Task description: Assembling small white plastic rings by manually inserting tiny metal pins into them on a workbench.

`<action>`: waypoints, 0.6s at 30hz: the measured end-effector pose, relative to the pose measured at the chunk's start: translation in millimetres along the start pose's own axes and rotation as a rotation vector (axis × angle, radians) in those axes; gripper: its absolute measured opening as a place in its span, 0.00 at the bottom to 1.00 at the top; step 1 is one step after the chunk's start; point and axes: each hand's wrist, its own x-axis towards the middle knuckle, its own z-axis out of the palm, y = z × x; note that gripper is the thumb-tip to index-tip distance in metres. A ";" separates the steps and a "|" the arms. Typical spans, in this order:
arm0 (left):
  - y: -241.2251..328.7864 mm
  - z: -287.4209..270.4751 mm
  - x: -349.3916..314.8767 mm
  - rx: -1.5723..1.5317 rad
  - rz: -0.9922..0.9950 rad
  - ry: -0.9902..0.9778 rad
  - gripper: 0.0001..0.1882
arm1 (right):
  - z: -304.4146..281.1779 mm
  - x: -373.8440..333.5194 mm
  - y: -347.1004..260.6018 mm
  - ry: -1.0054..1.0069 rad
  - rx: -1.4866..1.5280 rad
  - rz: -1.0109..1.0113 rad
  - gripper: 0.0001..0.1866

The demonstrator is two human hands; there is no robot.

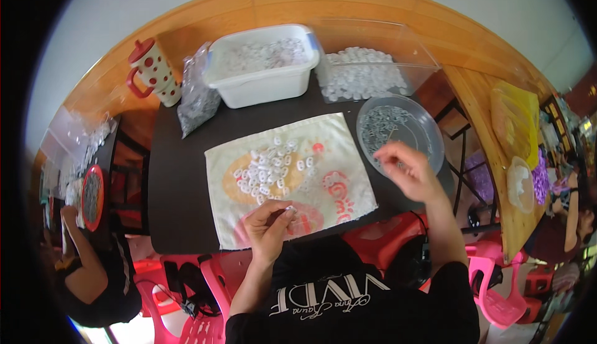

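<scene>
My left hand (266, 231) is closed in a pinch above the near edge of a cream printed cloth (356, 157). Between its thumb and forefinger is a small white plastic piece (291, 209). A loose heap of similar white plastic pieces (264, 168), some with two holes, lies on the cloth just beyond that hand. My right hand (407, 168) reaches over the near side of a round clear basin (433, 134). Many thin grey metal pieces (384, 123) lie in the basin. The right fingers are drawn together; whatever they hold is too small to make out.
Behind the cloth stand a white tub (261, 83) of clear pieces and a clear box (429, 64) with white round pieces (360, 73). A bag of grey parts (198, 104) and a spotted tumbler (153, 73) stand back left. Other people sit at both sides.
</scene>
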 end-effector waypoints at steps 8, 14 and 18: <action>2.5 5.1 -3.7 -0.121 -0.015 0.073 0.08 | 130.5 29.1 5.1 -0.112 -0.201 -0.059 0.16; 0.7 1.1 -8.5 -0.225 0.021 0.108 0.09 | 118.7 34.9 -1.9 -0.055 -0.200 -0.084 0.09; -2.3 1.2 -1.1 -0.293 0.032 0.122 0.09 | 122.3 27.9 -10.5 -0.059 -0.328 -0.168 0.10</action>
